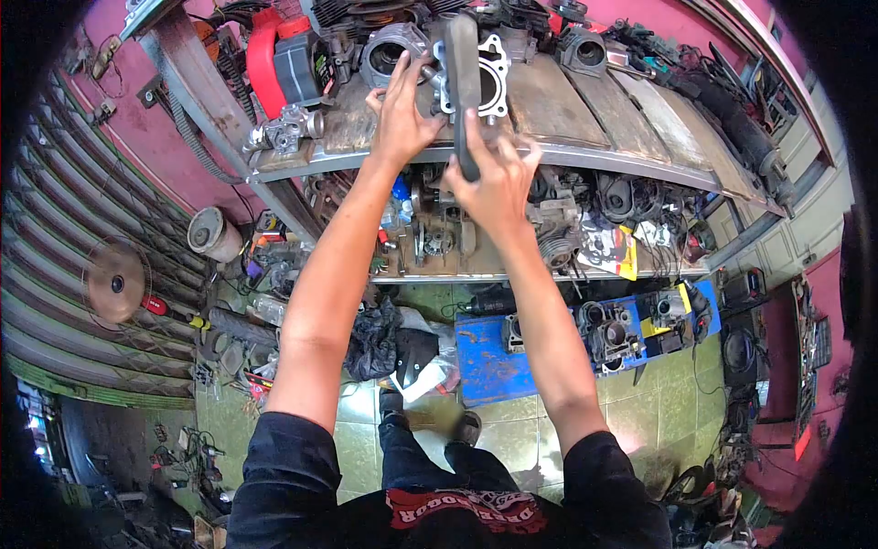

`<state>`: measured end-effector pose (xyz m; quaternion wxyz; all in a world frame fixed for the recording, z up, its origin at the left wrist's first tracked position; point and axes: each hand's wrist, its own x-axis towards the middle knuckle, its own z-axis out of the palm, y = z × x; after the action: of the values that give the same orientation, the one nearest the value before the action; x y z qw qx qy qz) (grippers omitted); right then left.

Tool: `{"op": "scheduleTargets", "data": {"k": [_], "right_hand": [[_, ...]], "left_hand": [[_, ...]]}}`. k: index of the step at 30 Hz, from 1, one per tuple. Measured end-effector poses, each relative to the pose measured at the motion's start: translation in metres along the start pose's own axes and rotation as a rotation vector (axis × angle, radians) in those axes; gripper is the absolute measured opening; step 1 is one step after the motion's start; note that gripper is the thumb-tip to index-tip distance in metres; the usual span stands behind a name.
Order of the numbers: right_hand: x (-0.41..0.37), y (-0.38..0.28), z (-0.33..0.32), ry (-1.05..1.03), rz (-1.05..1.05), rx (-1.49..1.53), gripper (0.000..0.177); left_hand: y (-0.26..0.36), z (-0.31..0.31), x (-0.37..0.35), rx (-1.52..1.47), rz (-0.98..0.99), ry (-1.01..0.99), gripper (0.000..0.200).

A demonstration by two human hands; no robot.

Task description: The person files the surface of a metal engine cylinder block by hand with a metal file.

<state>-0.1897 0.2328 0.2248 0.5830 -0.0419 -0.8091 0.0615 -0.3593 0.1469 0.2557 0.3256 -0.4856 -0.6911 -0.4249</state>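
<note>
At the wooden bench's front edge, top centre, the right hand grips a dark bar; the left hand, fingers apart, is beside a metal block.

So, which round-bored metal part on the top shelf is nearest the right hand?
The bright-rimmed block, partly behind the long dark tool; the others stand farther off.

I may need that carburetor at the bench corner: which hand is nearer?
Left: the left hand is to the carburetor's right; the right hand is farther right, at a dark handle.
</note>
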Motion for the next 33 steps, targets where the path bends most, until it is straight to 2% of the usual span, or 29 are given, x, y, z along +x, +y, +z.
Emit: {"op": "scheduleTargets", "data": {"k": [5,8,11,15,17,20,24,29,33], "right_hand": [[-0.075,-0.015,-0.023,-0.121,0.003,0.088,0.076],[-0.016,-0.015,-0.028,-0.044,0.038,0.058,0.074],[0.026,-0.003,0.002,-0.012,0.034,0.050,0.074],[-0.031,-0.018,-0.006,-0.075,0.052,0.075,0.074],[-0.068,-0.023,-0.015,-0.083,0.014,0.125,0.072],[-0.042,-0.028,-0.029,-0.063,0.039,0.127,0.071],[0.014,-0.013,-0.010,-0.023,-0.033,0.023,0.074],[-0.039,-0.011,-0.018,-0.034,-0.033,0.067,0.075],[-0.025,-0.014,-0.030,-0.092,-0.039,0.052,0.076]], "left_hand": [[-0.003,0.001,0.000,0.064,-0.001,-0.001,0.098],[-0.001,0.000,-0.003,0.066,-0.006,-0.021,0.097],[-0.002,0.002,-0.001,0.061,0.003,0.005,0.096],[-0.004,0.001,0.000,0.054,-0.027,0.019,0.093],[-0.005,0.004,-0.001,0.054,0.035,0.033,0.091],[-0.002,0.003,-0.001,0.054,0.025,0.045,0.090],[-0.002,0.005,-0.002,0.051,0.029,0.069,0.093],[-0.002,0.001,-0.002,0.069,0.013,0.032,0.095],[-0.005,0.007,-0.002,0.069,0.025,0.052,0.096]]}}
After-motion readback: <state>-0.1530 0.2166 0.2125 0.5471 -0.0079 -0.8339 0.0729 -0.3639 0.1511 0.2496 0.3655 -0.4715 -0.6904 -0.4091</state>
